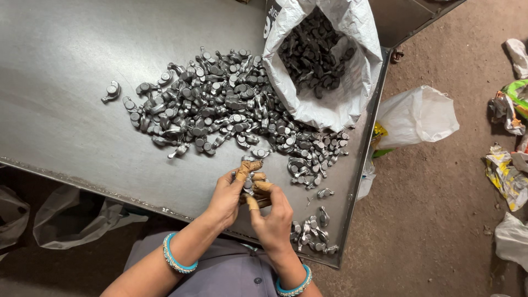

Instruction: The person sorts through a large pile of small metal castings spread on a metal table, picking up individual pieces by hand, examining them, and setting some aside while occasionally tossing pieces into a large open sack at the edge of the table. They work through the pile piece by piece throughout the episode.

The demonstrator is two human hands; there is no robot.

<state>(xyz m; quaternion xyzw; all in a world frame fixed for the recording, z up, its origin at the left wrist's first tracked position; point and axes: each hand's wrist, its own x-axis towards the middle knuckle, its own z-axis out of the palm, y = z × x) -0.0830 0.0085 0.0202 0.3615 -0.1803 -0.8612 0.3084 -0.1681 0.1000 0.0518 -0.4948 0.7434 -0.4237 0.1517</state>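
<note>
The left hand [225,195] and the right hand [273,217] meet over the near edge of the counter [60,82], fingers curled together around a few small grey metal parts [248,183]. Tan wrappings cover several fingertips [248,166] of both hands. Each wrist carries a blue bangle [175,258].

Just beyond the hands, a wide heap of metal parts [214,102] spreads across the steel surface, with one stray piece [111,91] lying apart at its left. A smaller cluster [312,231] lies near the right hand at the counter's near right corner.

At the far right of the counter, an open white woven sack [352,93] holds darker parts [313,52]. On the dirt floor [440,209] to the right lie a white plastic bag [421,113] and crumpled wrappers [506,176].
</note>
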